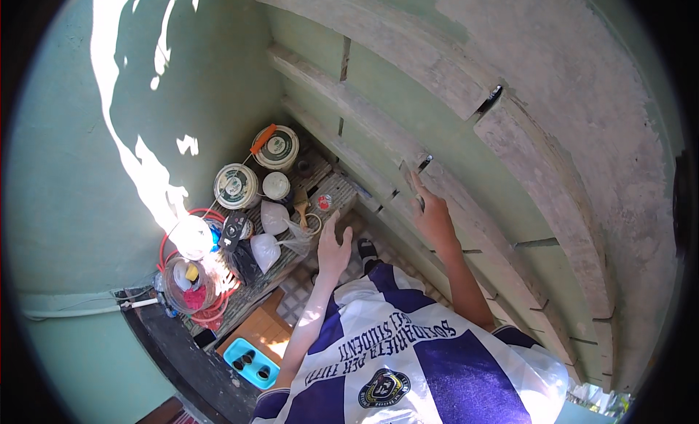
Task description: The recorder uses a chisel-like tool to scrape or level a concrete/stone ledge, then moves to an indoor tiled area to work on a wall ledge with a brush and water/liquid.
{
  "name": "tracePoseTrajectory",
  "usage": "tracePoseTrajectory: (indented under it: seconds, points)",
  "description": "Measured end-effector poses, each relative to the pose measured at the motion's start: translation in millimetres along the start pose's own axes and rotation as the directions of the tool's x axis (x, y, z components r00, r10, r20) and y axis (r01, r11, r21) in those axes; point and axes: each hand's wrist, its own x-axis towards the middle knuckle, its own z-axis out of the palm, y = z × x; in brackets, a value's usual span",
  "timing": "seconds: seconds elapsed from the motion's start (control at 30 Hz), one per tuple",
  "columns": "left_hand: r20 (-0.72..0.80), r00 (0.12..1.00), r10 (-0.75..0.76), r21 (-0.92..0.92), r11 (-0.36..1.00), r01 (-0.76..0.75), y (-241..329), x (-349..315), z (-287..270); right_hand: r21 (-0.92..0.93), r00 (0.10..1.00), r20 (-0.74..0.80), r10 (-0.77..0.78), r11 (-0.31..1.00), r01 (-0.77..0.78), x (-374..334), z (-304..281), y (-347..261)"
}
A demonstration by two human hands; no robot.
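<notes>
My right hand (435, 218) is raised against the pale green wall, its index finger stretched toward a rough, plastered ledge (466, 205). The other fingers curl around something dark and thin that I cannot make out. Held out over the bench edge, my left hand (333, 250) has its fingers apart and nothing in it. Close to it on the bench are a clear plastic bag of white powder (265, 252), a second white bag (274, 217), a paintbrush (301, 205) and a small red-and-white round item (325, 202).
Two lidded paint buckets (237, 186) and a smaller white tub (277, 185) stand in the corner, with an orange-handled roller (263, 138) across one lid. A red hose (162, 253) loops around a clear basin (178, 293). A blue tray (231, 349) holds dark cups.
</notes>
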Motion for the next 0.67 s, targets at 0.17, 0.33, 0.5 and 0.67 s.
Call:
tracePoseTrajectory:
  seconds: [0.17, 0.33, 0.5, 0.67]
  points:
    - [0.022, 0.928, 0.373, 0.104, 0.922, -0.373, 62, 55, 0, 0.174, 0.99, 0.139, 0.017, 0.984, -0.041, -53, 4, 23]
    - [0.186, 0.772, 0.608, 0.279, 0.721, -0.635, 110, 111, 50, 0.126, 0.965, 0.202, 0.168, 0.972, -0.196, -96, 18, 48]
    - [0.253, 0.747, 0.615, 0.418, 0.626, -0.658, 128, 112, 103, 0.144, 0.948, 0.184, 0.26, 0.947, -0.287, -123, 16, 73]
    - [0.223, 0.792, 0.568, 0.453, 0.659, -0.6, 139, 94, 128, 0.174, 0.924, 0.139, 0.356, 0.91, -0.376, -133, 12, 84]
